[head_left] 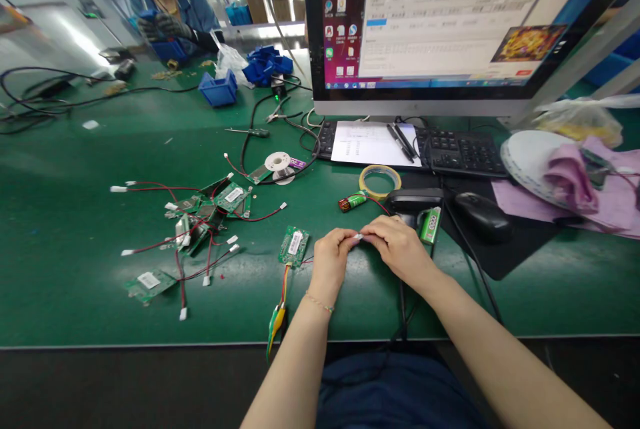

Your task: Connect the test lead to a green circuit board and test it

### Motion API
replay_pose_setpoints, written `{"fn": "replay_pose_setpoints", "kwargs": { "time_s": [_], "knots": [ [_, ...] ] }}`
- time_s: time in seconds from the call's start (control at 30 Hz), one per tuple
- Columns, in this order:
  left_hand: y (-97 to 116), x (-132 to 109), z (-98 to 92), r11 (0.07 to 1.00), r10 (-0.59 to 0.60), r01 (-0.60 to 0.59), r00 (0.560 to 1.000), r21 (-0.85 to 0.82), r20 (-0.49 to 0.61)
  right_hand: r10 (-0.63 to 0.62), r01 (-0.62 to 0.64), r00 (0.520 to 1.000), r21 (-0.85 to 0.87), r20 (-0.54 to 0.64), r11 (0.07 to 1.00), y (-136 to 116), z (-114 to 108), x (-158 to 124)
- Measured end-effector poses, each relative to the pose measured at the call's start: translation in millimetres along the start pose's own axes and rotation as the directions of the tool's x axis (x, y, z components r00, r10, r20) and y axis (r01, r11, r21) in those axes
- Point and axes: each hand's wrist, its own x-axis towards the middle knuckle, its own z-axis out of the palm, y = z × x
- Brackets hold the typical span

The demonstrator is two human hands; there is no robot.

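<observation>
Table: green top (240,322), its front edge just ahead of my lap.
Clips: one green, one yellow (276,322), at the table's front edge, on coloured wires leading up to the board beside my left hand.
Left hand: mine (331,249), thumb and fingertip closed in a pinch on a small white plug (358,237).
Right hand: mine (400,245), pinching at the same plug from the other side; whether it is one piece or two joined, I cannot tell.
Plug: held between my two hands, just above the table; mostly covered by my fingertips.
Board: one green circuit board (294,246) with a white label, lying just left of my left hand.
Single board: another, labelled (150,284), flat at the left, its wires ending in white plugs.
Board pile: several (233,197), heaped beyond it, red and black wires spread around.
Batteries: one green (431,225), just beside my right hand; one green and brown (353,201), beyond my hands.
Scanner: black (423,201), just past my right hand.
Mouse: black (483,217), on a dark pad.
Tape: yellow roll (364,187), near the keyboard (465,152).
Paper: white sheet (357,143) on the keyboard, two pens (400,143) across it.
Monitor: lit (440,29), behind the keyboard.
Co-worker: gloved hands (173,27), across the table.
</observation>
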Motion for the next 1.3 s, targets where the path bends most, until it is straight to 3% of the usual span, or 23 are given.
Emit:
{"fn": "replay_pose_setpoints", "kwargs": {
  "time_s": [0.27,0.53,0.67,0.87,1.07,1.13,1.2,1.3],
  "knots": [
    [-1,-2,3.9,0.999,0.044,-0.044,0.999,0.022,-0.013,-0.065,0.103,0.988,-0.294,0.137,0.95,4,-3,2],
    [-2,-4,2.9,0.997,0.072,-0.072,0.997,0.037,-0.007,-0.054,0.091,0.949,-0.105,0.311,0.99,15,-11,22],
    [0,-4,0.8,0.997,0.069,-0.069,0.998,0.02,-0.01,-0.008,0.003,0.939,0.014,0.343,1.0,15,-14,30],
    [-2,-6,-1.3,0.998,0.055,-0.055,0.998,-0.013,-0.031,0.213,-0.264,0.908,0.096,0.362,0.96,9,-11,38],
    [-1,-3,2.5,0.999,0.036,-0.036,0.998,0.009,-0.05,0.23,-0.286,0.89,0.09,0.393,0.954,8,-7,46],
    [8,-9,-4.9,0.999,0.032,-0.029,0.998,0.044,-0.049,0.222,-0.261,0.904,0.062,0.366,0.963,7,-9,45],
    [18,-24,-25.2,0.991,0.084,-0.072,0.992,0.114,-0.096,0.174,-0.182,0.951,0.005,0.257,0.983,2,-10,41],
    [23,-51,-76.4,0.913,0.337,-0.255,0.912,0.319,-0.236,0.031,-0.026,0.998,-0.095,0.052,0.995,-20,-5,30]
  ]
}}
